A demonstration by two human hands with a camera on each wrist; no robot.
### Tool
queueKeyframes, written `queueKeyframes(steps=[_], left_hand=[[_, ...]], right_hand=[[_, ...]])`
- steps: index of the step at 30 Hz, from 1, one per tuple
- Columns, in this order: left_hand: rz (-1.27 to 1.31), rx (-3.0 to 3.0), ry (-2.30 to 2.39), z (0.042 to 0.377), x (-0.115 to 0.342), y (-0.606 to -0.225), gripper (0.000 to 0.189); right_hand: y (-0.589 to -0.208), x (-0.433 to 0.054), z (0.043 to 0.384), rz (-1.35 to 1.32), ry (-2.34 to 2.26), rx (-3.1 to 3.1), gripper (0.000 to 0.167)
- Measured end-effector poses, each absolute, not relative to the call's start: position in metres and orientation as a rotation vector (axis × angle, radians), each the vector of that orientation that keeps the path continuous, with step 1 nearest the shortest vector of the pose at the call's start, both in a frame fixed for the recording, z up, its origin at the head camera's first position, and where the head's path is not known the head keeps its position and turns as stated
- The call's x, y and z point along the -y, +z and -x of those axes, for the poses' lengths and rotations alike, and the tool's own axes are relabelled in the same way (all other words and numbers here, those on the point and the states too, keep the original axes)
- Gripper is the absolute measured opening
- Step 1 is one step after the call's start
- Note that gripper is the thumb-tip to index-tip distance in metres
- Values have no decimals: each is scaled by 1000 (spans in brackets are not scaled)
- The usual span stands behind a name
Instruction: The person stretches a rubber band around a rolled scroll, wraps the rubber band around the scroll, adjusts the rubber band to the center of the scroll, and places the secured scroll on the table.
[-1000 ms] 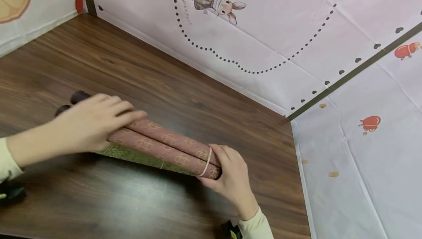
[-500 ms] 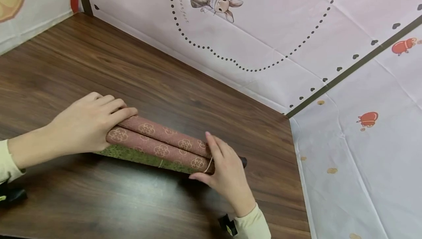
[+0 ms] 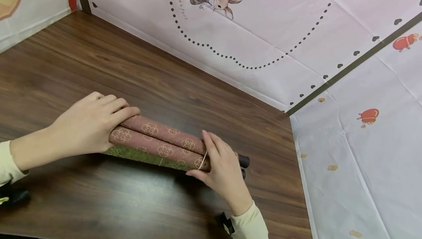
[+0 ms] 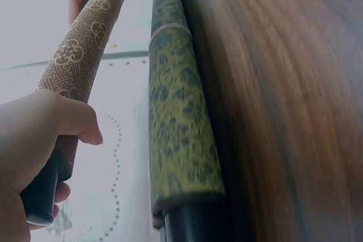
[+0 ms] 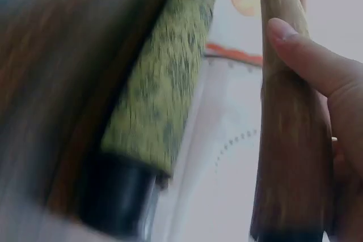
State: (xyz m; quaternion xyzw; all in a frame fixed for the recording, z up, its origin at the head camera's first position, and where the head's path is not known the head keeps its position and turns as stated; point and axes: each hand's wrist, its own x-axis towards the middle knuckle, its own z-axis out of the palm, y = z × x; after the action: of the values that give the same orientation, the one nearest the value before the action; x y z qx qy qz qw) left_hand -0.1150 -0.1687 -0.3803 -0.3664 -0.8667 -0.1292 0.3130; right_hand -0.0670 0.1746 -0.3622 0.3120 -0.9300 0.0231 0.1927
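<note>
A reddish-brown scroll (image 3: 158, 145) with gold flowers lies between both hands, its two rolls side by side. My left hand (image 3: 87, 125) grips its left end from above and covers that end. My right hand (image 3: 225, 167) holds it near the right end, beside a thin pale band (image 3: 203, 158) around the rolls. Black end knobs (image 3: 244, 161) stick out past the right hand. Below lies a green mottled scroll (image 3: 141, 156), mostly hidden in the head view. Both wrist views show a gap between the green scroll (image 4: 178, 111) and the held scroll (image 4: 79, 46).
The dark wooden table (image 3: 138, 202) carries the green scroll. Pale printed sheets (image 3: 263, 19) wall in the back and the right side (image 3: 379, 151), with a dark strip (image 3: 343, 69) along their corner.
Black knobs that showed beyond the left hand are now hidden there, and knobs now show past the right hand. The right hand has shifted slightly left.
</note>
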Motion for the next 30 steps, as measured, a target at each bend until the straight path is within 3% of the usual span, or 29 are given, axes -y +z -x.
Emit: queueKeyframes(steps=[7,14,19,26,30], left_hand=[[972,2260,-344,114,165,-378,76],[938,2264,-347,111,169,-377,73],[929,2253,-343,111,168,-374,70],[942,2233,-347,110,163,-374,70],[948,2243,-340,112,164,-376,72]], right_hand=[[-359,-165,73,-913,34,2566,90],[-357,-166,71,-931,56,2583,100],[-356,-165,73,-928,17,2511,92],[-358,-164,72,-957,68,2523,98],[-358,-167,71,-929,80,2550,93]])
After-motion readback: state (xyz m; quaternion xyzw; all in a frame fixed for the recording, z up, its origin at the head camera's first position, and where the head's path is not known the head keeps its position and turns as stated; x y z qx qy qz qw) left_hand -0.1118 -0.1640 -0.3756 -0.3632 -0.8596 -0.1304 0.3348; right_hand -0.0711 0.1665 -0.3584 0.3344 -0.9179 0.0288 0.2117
